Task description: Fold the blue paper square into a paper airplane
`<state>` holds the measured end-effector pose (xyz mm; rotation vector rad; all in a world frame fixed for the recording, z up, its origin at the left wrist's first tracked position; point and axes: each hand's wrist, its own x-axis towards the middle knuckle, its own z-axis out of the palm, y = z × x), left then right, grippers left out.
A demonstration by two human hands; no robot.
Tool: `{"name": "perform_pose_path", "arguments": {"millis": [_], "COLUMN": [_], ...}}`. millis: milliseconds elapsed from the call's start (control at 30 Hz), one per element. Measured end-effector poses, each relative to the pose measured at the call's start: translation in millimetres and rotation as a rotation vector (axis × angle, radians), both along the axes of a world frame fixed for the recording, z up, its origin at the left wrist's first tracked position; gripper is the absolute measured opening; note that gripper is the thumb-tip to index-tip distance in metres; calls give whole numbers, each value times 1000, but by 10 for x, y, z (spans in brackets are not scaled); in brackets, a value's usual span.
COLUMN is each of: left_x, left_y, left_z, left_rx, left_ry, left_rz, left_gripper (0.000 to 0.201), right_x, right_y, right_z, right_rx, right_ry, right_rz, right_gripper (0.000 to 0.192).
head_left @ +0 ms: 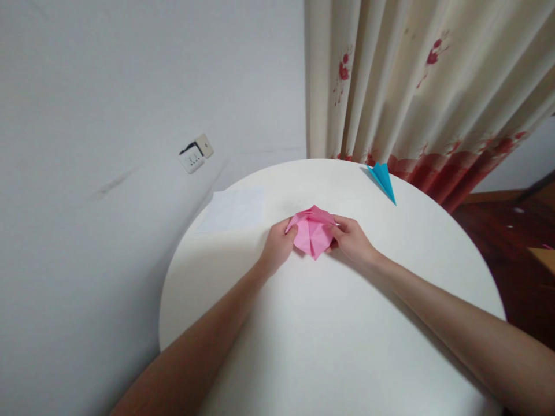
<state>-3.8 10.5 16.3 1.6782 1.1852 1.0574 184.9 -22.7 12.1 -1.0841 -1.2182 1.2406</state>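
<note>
Pinching a folded pink paper piece [312,231] between them, the left hand [277,247] grips its left edge, the right hand [352,240] its right, fingertips hidden behind the folds

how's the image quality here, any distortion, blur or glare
Head view: wide-angle bending bows the curtain and stretches the forearms; soft, even light with faint shadows under both hands on the round white table; no harsh glare; the pink folded paper is fairly sharp, the edges softer.
</note>
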Motion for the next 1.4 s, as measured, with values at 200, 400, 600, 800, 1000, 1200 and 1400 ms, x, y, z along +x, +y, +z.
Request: {"name": "perform_pose_path", "arguments": {"millis": [200, 400, 600, 800, 1000, 1200, 1400], "left_x": [-76, -198, -129, -47, 20, 71, 63], "left_y": [10, -50, -42, -49, -84, -90, -113], "left_z": [103, 302, 231, 74, 8, 2, -7], "left_rx": [-322, -450, -420, -432, -412, -346, -447], "left_ry": [-376, -493, -430, -436, -439, -564, -441], "left_rz": [-266, -539, -358, -265, -184, -125, -212], "left_gripper": [43, 52, 48, 64, 48, 48, 53], "right_x": [162, 285, 282, 173, 20, -22, 23], "right_y": [64, 81, 83, 46, -54, -85, -28], "right_z": [88, 136, 107, 40, 105, 51, 43], "right_rx": [-3, 55, 70, 135, -55, -209, -162], "right_ry": [86, 179, -90, -67, 134, 152, 73], "right_rz": [-17, 63, -46, 19, -43, 113, -19], "right_gripper": [37, 38, 41, 64, 74, 45, 39]}}
